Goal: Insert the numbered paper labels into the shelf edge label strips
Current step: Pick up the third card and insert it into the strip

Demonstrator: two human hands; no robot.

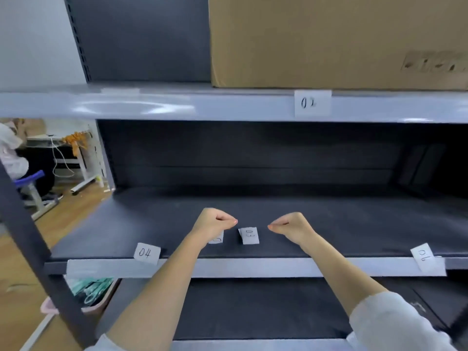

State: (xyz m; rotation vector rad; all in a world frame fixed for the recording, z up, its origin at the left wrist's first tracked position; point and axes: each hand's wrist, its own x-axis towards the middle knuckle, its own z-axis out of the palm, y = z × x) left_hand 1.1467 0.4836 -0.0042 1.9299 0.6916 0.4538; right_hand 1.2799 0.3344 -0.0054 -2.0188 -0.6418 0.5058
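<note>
Judging by the strips, the job looks partly done: label 02 [312, 103] sits in the upper shelf strip [228, 107] well above both hands, while label 04 [147, 253] stands at the lower shelf strip [253, 267] to the outside of the left hand [211, 224], and label 06 [425, 257] leans tilted in that same strip far out past the right hand [295, 228]. Whether 04 and 06 are fully seated cannot be told. Still loose on the dark shelf [354, 224] are label 03 [249, 235], lying between the hands, and another paper label [217, 239] mostly hidden under the left hand, its number unreadable. Both forearms reach forward over the lower strip, wrists bent down. Each hand is curled loosely closed, fingertips pinched together and pointing inward toward the other, holding nothing visible.
</note>
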